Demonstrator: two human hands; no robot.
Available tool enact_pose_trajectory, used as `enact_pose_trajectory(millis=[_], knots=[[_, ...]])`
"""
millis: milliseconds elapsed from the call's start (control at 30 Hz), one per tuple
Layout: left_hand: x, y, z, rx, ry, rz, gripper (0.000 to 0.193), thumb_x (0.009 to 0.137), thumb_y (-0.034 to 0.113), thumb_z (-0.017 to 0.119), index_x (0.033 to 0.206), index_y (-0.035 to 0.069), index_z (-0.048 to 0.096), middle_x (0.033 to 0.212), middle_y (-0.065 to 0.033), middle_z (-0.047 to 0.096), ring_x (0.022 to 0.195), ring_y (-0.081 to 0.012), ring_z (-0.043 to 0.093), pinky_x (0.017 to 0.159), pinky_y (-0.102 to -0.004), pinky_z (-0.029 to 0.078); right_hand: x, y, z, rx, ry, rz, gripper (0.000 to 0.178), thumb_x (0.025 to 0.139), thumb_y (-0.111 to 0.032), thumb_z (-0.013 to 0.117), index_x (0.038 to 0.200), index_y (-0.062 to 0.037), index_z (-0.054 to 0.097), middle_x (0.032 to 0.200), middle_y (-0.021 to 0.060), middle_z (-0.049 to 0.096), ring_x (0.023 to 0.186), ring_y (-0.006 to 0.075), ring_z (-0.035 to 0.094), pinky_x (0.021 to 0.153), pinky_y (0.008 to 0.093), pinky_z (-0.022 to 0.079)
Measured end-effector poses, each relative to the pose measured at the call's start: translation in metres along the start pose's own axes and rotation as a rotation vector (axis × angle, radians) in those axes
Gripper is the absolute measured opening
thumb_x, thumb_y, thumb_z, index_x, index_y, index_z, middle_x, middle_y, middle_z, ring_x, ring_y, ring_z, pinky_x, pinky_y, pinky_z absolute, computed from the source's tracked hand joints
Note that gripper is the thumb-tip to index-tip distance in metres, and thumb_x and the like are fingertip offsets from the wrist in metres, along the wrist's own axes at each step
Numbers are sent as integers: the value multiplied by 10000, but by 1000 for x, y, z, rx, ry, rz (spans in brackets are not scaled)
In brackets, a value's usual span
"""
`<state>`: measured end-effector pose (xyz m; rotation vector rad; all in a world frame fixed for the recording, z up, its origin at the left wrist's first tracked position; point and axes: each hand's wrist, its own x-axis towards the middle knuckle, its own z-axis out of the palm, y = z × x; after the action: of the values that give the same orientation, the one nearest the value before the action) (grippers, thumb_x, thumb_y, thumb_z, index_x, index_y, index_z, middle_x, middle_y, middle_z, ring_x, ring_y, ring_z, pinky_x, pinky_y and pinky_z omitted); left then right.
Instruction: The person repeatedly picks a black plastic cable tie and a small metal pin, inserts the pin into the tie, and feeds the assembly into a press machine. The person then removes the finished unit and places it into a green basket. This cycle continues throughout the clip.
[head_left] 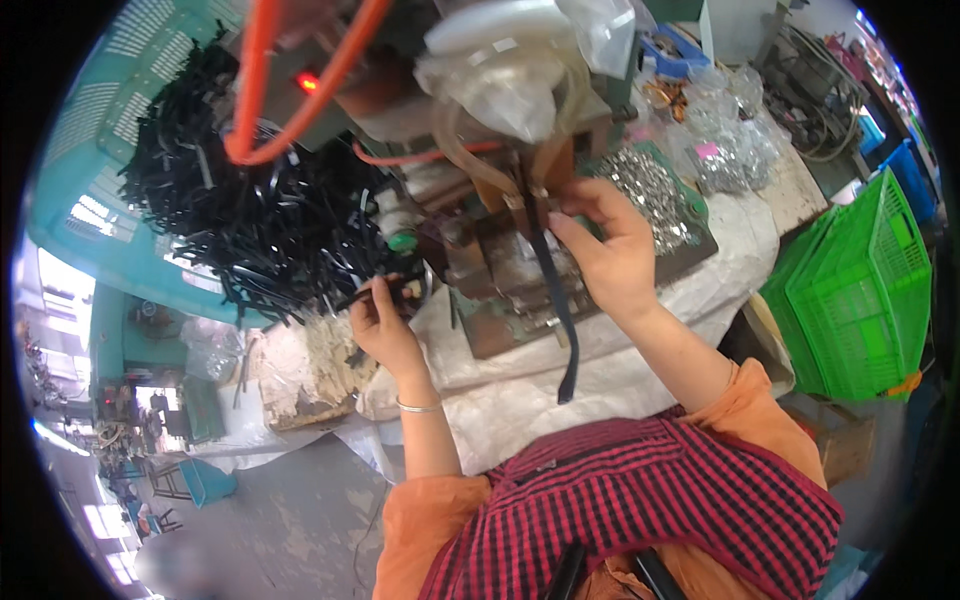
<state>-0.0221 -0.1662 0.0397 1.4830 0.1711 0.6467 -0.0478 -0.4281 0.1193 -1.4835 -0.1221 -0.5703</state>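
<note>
A long black eyeglass temple (554, 305) hangs from the bench machine (470, 255), its upper end in the clamp area and its curved tip toward me. Just right of that upper end is my right hand (612, 245), thumb and forefinger bent close together at the machine; what they pinch is too small to make out. My left hand (385, 330) is closed at the near edge of a big heap of black temples (270, 220). Between its thumb and fingers is a dark temple (356, 297), only partly visible.
Small shiny metal parts (645, 195) fill a tray right of the machine, beside clear plastic bags (735, 150). The heap lies in a teal basket (75, 225). An orange cable (245, 100) hangs overhead. Green crates (850, 300) stand at right. White sheeting (470, 400) covers the bench front.
</note>
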Motion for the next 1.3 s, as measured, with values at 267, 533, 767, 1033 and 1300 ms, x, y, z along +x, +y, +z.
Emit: enact_pose_trajectory(millis=[267,533,767,1033,1300], knots=[[-32,118,46,-86,-179,602,69,982,8,628,1029,-43,635,958,-187,702,792,-231,695,693,-309,577,1,-18,9,227,-25,171,419,889,55,678,1293,43,569,1087,88,689,979,116,657,877,256,521],[-60,120,72,336,-642,1247,235,767,136,852,958,77,728,1040,-100,747,613,-161,597,515,-278,462,-10,-55,-10,41,-203,118,475,894,18,649,1359,21,555,1285,131,647,1167,205,641,1007,323,494],[-56,104,80,234,-656,1272,281,736,131,882,969,86,733,975,-110,754,528,-144,574,447,-256,422,4,41,-104,-1202,-22,-92,280,787,-176,803,1034,-50,758,1351,241,600,1341,437,493,1134,494,397],[-65,107,72,263,-626,1189,303,733,139,875,987,71,724,1050,-118,754,620,-154,640,501,-268,464,1,64,-112,-1163,91,-344,132,821,-121,772,925,-45,746,1138,177,715,1140,364,648,992,444,499],[-68,54,23,347,-100,373,387,820,-5,751,1195,-3,656,1174,-158,686,1045,-288,648,859,-353,518,-7,55,-113,-694,238,-15,123,962,-97,691,1051,-12,689,918,69,710,824,129,649,784,269,510]])
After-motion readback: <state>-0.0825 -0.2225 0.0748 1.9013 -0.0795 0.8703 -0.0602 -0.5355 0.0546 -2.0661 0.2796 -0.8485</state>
